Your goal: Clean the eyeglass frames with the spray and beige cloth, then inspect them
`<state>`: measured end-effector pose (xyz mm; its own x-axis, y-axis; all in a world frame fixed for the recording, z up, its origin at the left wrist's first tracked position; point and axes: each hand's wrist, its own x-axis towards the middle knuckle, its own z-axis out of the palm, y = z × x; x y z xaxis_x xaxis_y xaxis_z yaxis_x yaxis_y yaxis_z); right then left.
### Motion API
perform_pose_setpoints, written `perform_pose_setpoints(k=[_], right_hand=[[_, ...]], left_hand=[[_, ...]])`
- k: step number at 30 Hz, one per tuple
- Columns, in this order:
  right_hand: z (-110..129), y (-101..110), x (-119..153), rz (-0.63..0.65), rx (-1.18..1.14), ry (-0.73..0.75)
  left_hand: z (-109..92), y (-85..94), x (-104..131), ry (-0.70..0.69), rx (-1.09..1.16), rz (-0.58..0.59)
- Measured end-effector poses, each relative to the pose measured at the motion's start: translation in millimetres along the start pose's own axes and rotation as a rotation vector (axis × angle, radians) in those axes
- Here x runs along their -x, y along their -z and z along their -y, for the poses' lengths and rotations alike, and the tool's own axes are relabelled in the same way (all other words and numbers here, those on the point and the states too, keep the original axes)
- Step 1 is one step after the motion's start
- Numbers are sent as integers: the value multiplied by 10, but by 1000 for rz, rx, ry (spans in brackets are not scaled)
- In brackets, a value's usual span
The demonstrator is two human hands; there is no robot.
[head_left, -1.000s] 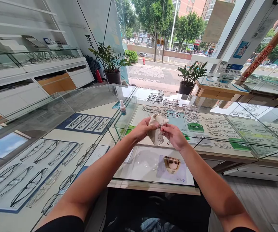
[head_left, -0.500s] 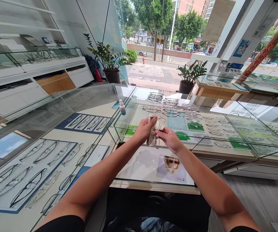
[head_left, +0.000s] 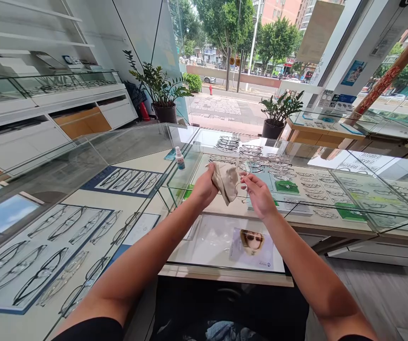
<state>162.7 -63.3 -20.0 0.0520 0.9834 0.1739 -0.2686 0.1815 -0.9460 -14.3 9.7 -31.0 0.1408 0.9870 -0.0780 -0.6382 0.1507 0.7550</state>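
Observation:
A beige cleaning cloth [head_left: 226, 182] hangs spread from my left hand [head_left: 205, 186], whose fingers are closed on its left edge. My right hand [head_left: 260, 195] pinches a pair of thin-rimmed eyeglasses [head_left: 243, 182] just right of the cloth. One round lens shows above my fingertips; part of the frame is hidden by them. Both hands are raised over the glass display counter [head_left: 225, 237]. Left of them, a small white spray bottle [head_left: 179, 158] with a blue label stands upright on the counter.
Rows of eyeglasses [head_left: 250, 156] lie inside the glass case ahead, with a green box [head_left: 287, 186] among them. More frames on trays [head_left: 93, 208] fill the left case. A lilac picture card [head_left: 252, 248] is nearest me. Potted plants [head_left: 164, 111] stand beyond.
My hands have moved apart. The cloth, bunched around the eyeglasses before, now hangs open from my left hand, and the eyeglasses are off to its right in my right hand.

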Motion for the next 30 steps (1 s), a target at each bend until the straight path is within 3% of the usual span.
perform_pose_setpoints(k=[4, 8, 12, 15, 21, 30], right_hand=[[71, 38, 34, -10, 275, 197], [41, 30, 87, -25, 874, 410], [-92, -41, 122, -29, 1421, 421], [-194, -97, 137, -61, 1648, 462], [-296, -117, 144, -154, 1664, 613], [-314, -68, 96, -280, 1364, 731]], left_hand=[[-39, -64, 46, 48, 43, 69], [-52, -122, 103, 101, 84, 100], [8, -140, 173, 137, 103, 143], [103, -118, 219, 149, 92, 243], [278, -74, 246, 135, 44, 364], [334, -177, 344, 144, 107, 269]])
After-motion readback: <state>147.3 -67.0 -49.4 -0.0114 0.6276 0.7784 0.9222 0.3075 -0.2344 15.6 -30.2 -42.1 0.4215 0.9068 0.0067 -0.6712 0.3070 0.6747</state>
